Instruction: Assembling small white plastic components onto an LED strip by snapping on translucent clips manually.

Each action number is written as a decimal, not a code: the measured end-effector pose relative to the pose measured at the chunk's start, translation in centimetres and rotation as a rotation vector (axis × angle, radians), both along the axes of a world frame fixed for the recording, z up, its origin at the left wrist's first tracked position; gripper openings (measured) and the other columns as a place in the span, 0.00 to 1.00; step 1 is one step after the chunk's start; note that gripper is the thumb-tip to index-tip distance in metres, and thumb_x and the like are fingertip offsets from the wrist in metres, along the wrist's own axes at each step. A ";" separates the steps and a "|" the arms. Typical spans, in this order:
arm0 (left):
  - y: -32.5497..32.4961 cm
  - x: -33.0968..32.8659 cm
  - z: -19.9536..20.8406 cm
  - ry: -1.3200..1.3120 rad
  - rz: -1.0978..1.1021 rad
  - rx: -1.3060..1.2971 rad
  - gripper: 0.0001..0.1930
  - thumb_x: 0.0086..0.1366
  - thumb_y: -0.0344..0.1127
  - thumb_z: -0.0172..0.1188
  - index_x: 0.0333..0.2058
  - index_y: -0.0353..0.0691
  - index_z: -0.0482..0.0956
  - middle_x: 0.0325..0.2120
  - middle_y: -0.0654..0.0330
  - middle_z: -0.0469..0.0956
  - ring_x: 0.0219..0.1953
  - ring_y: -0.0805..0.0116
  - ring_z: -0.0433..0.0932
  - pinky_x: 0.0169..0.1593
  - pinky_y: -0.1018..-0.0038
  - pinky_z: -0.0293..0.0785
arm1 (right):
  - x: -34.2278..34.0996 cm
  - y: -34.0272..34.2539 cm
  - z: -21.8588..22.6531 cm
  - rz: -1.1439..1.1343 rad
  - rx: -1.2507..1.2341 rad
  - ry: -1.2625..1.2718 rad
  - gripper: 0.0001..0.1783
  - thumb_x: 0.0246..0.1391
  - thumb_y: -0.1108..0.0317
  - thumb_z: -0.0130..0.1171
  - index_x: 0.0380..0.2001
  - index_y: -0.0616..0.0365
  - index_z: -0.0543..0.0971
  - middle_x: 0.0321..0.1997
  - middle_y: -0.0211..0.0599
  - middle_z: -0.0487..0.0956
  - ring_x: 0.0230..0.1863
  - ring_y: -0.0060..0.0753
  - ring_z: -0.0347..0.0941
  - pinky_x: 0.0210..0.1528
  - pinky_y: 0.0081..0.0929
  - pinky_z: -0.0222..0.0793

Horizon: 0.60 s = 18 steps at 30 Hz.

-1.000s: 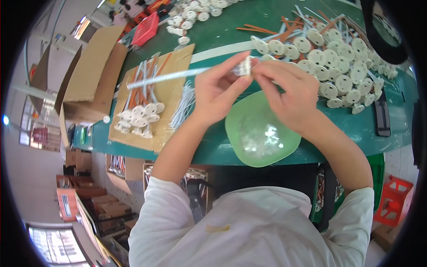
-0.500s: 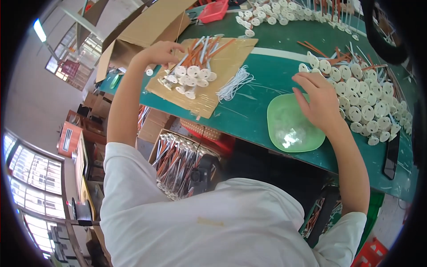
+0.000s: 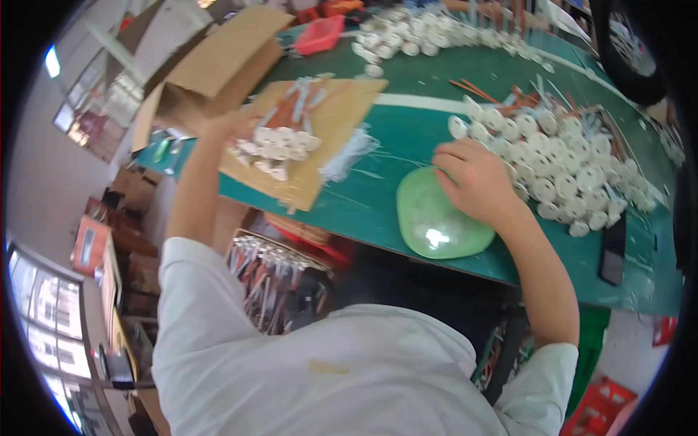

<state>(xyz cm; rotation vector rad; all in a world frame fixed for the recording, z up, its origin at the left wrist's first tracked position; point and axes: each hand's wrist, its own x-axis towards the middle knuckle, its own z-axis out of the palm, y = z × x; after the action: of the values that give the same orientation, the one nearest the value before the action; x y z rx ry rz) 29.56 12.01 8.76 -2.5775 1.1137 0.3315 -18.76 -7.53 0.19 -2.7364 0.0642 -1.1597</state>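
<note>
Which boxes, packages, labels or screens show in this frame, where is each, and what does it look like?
Open cardboard box: far left end of the green table, brown, flaps up.
Flat cardboard sheet: before the box, tan, holding white round parts beside the left hand.
Dark slim device: table's near right edge, black, oblong; any screen cannot be told.
No labels can be made out.

- At the table's far left you have an open cardboard box.
- A red tray sits beyond it.
- Along the right edge lies a black phone (flat on the green tabletop).
- Below the table, a red crate.
</note>
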 end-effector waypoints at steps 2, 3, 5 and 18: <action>-2.8 -4.9 3.9 -0.105 0.032 0.127 0.34 0.53 0.40 0.64 0.62 0.56 0.73 0.52 0.48 0.79 0.48 0.54 0.83 0.51 0.59 0.80 | -0.5 -0.3 -0.1 -0.033 0.013 0.029 0.08 0.47 0.72 0.65 0.33 0.58 0.81 0.40 0.35 0.82 0.43 0.41 0.78 0.43 0.36 0.77; -4.0 -5.3 4.0 -0.233 -0.061 0.218 0.31 0.54 0.39 0.64 0.59 0.53 0.76 0.53 0.48 0.79 0.51 0.52 0.81 0.54 0.58 0.78 | -0.5 -0.3 -0.2 -0.019 0.017 0.030 0.07 0.47 0.72 0.65 0.32 0.57 0.81 0.40 0.34 0.82 0.43 0.40 0.78 0.43 0.35 0.77; -5.3 -2.9 4.1 -0.446 -0.207 0.180 0.23 0.57 0.39 0.61 0.54 0.48 0.80 0.53 0.48 0.79 0.53 0.49 0.80 0.56 0.58 0.77 | 0.0 0.1 0.0 -0.015 0.009 0.040 0.08 0.46 0.72 0.66 0.32 0.57 0.81 0.40 0.34 0.81 0.42 0.39 0.78 0.43 0.35 0.77; -25.6 -30.6 -3.2 0.438 -1.123 -0.578 0.22 0.62 0.47 0.61 0.53 0.47 0.79 0.33 0.51 0.84 0.40 0.48 0.82 0.45 0.58 0.78 | 0.1 -0.2 -0.7 -0.009 -0.014 0.086 0.07 0.44 0.72 0.66 0.30 0.58 0.81 0.37 0.31 0.81 0.39 0.35 0.78 0.36 0.32 0.78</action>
<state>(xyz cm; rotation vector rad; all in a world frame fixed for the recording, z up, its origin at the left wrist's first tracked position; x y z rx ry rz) -1.05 -13.61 5.59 -1.8024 2.8865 0.3041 -18.66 -7.73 -0.51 -2.8001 0.0794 -1.0487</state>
